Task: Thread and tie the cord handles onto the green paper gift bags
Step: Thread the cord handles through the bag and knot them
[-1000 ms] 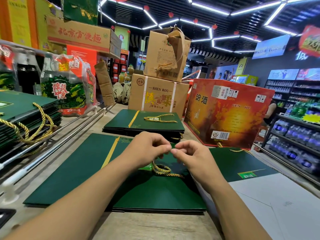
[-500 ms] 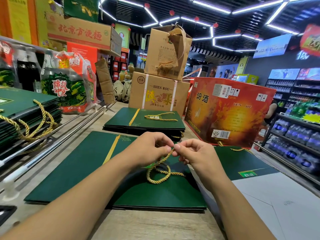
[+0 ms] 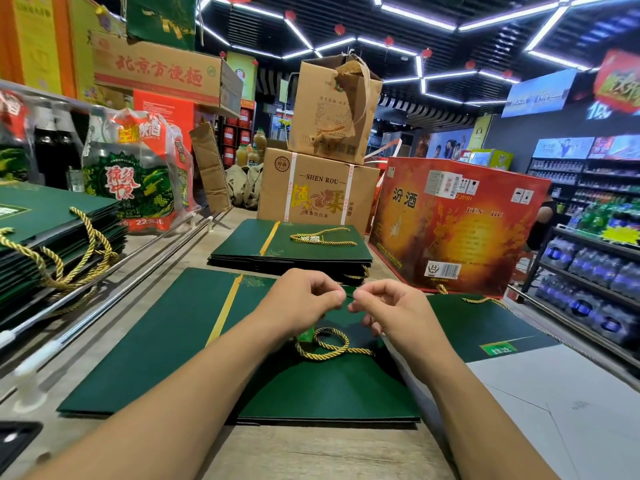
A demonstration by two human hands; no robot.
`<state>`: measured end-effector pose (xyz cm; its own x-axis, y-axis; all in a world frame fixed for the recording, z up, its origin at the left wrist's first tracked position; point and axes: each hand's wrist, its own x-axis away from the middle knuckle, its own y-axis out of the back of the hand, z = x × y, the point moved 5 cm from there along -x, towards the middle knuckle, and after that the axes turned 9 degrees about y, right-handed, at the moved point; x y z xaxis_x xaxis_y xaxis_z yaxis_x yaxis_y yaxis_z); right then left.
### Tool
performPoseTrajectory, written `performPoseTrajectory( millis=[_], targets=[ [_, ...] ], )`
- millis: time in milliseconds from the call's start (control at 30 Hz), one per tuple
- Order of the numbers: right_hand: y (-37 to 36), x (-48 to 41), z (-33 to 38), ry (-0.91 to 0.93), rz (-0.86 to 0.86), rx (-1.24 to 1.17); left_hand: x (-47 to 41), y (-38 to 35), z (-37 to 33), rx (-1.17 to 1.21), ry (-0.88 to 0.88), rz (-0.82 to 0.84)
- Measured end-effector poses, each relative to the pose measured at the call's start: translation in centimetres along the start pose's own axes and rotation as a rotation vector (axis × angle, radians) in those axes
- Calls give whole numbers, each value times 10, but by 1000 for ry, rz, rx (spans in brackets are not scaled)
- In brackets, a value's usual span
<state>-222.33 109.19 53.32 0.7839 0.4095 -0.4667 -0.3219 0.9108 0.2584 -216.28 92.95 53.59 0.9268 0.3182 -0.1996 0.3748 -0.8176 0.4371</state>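
Twisted gold cord [image 3: 346, 348] loops on flat green bag [image 3: 166, 341]; left hand [image 3: 301, 299], right hand [image 3: 391, 313] pinch above (hands' grasp unclear).

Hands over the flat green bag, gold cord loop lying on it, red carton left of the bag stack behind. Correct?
No: in the head view the red carton sits right of the bag stack, not left. The rest holds: left hand and right hand are over the flat green bag, gold cord loop lying on it.
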Motion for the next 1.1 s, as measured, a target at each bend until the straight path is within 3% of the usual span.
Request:
performPoseTrajectory(
  millis=[100,200,333,500,633,700,967,1100],
  targets=[
    [13,-17,-7,-70,-80,321,-6,9,10,-74,69,-133],
    [14,-43,-11,-169,53,600,-8,10,16,-95,120,-163],
    [1,-61,-11,-294,197,742,-8,9,19,-127,166,-160],
    [-1,-69,-21,-289,110,675,-11,5,24,-190,199,-138],
    [8,-67,-36,-359,-81,277,-11,7,24,-201,220,-155],
    [9,-62,-39,-423,-84,144,-9,8,22,-183,218,-155],
    [7,-58,-35,-248,-45,185,-6,7,-1,-147,148,-163],
    [7,-56,-27,-162,-40,195,-23,6,-24,-258,68,-213]
  ],
)
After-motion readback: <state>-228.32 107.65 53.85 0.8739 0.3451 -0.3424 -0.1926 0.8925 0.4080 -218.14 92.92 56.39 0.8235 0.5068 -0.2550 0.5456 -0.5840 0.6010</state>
